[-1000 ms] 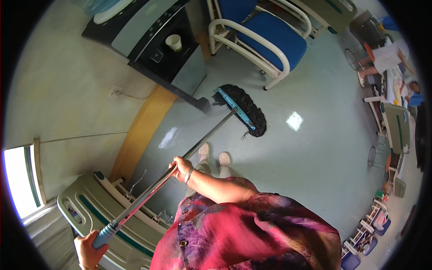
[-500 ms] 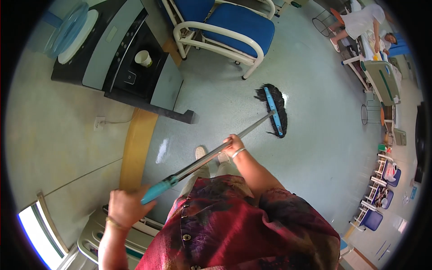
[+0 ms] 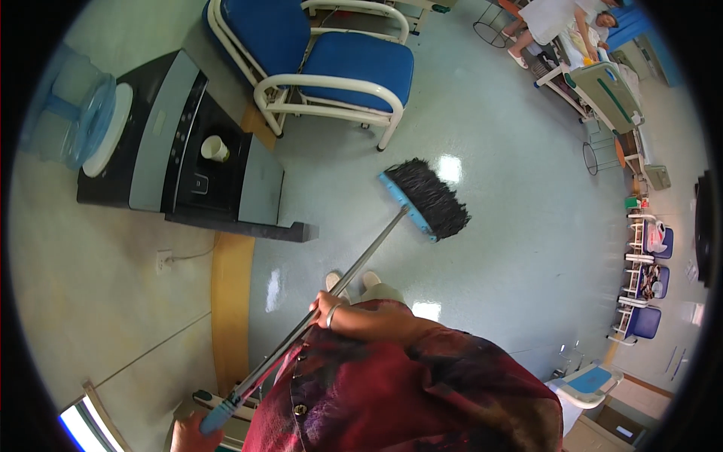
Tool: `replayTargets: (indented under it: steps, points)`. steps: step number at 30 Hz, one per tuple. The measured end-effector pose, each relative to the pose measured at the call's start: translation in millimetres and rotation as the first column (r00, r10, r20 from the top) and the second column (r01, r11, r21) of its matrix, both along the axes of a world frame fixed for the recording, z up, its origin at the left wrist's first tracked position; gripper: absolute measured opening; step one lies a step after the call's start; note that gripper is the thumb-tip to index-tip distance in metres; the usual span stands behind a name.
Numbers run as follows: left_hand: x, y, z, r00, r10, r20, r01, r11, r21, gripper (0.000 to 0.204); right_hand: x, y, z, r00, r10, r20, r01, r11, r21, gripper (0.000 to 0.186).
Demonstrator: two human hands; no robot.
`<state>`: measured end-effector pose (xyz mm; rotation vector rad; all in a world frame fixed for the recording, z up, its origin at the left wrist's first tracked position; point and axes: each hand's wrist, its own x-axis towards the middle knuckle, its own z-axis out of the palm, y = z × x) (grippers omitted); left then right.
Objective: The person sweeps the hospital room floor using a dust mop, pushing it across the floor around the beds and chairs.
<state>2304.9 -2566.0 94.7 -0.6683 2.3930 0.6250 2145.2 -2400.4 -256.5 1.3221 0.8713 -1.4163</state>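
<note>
A mop [image 3: 422,198] with dark, stringy strands and a light blue bar lies on the pale green floor ahead of my feet. Its strands fan out to the right of the bar. From the bar, the metal pole slants down to the lower left. My right hand [image 3: 325,308], with a bracelet at its wrist, is wrapped round the middle of the pole. At the bottom left, my left hand [image 3: 197,432] grips the blue-green end of the handle; the picture's edge cuts off part of it.
A water dispenser [image 3: 260,181] with a paper cup [image 3: 215,148] stands at left. Beyond it is a blue folding chair [image 3: 358,68]. Far right, a person in white [image 3: 546,19] leans over a bed [image 3: 606,90] where another person lies. Several blue chairs [image 3: 644,322] line the right wall.
The mop head has been drawn back toward me and left, its strands now fanned to the right. Both hands have moved lower and left with the handle. The view has shifted.
</note>
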Motion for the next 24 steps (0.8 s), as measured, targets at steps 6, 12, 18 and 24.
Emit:
replayTargets:
  steps: [6, 12, 18, 24]
  points:
    - [-28, 23, -5, 0.995, 0.020, -0.102, -0.014, 0.998, 0.067, 0.028, -23, 5, -23, 0.997, -0.078, 0.007, 0.077, 0.995, 0.067, 0.009]
    - [-49, 61, -35, 0.953, -0.126, -0.275, 0.116, 0.992, -0.051, 0.023, -89, 36, -39, 0.987, -0.157, 0.039, 0.130, 0.915, 0.382, 0.007]
    - [-132, 108, -42, 0.929, -0.208, -0.305, 0.179, 0.976, -0.121, 0.023, -177, 78, -34, 0.983, -0.140, 0.122, 0.093, 0.939, 0.332, 0.004]
    - [-246, 147, -23, 0.938, -0.224, -0.263, 0.188, 0.970, -0.155, 0.025, -271, 124, -16, 0.992, -0.116, -0.042, 0.117, 0.993, 0.017, 0.003]
